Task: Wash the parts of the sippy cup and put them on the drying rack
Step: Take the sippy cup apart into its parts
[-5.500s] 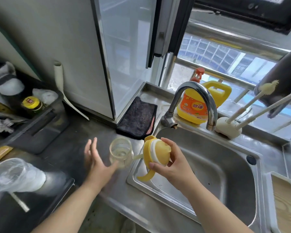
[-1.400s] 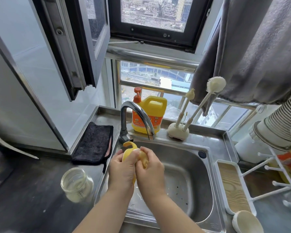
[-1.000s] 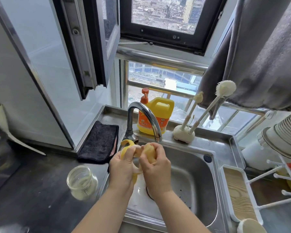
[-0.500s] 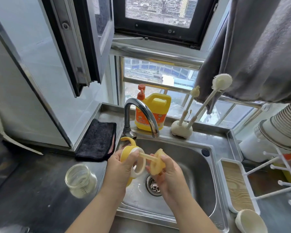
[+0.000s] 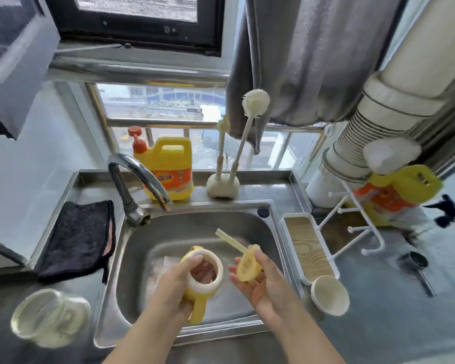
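Note:
Over the steel sink [image 5: 271, 224], my left hand [image 5: 175, 282] grips the yellow sippy-cup lid ring with white collar and handles [image 5: 208, 282], its open side turned up. Just to its right, my right hand [image 5: 263, 282] holds the yellow spout insert [image 5: 247, 265], and its pale straw [image 5: 227, 239] points up and to the left. The two parts are apart. The clear cup body [image 5: 47, 317] stands on the counter left of the sink. The white peg drying rack [image 5: 352, 227] stands on the right of the counter.
A curved tap [image 5: 139, 177] rises at the sink's back left. Behind the sink stand a yellow detergent jug [image 5: 168, 169] and a holder with two brushes [image 5: 223, 183]. A black cloth [image 5: 76, 237] lies left; a wood-lined tray [image 5: 309, 248] and white bowl [image 5: 330, 294] lie right.
The spout insert with its straw has come fully out of the lid ring. My hands have moved apart and lower over the sink. The view has tilted down and to the right.

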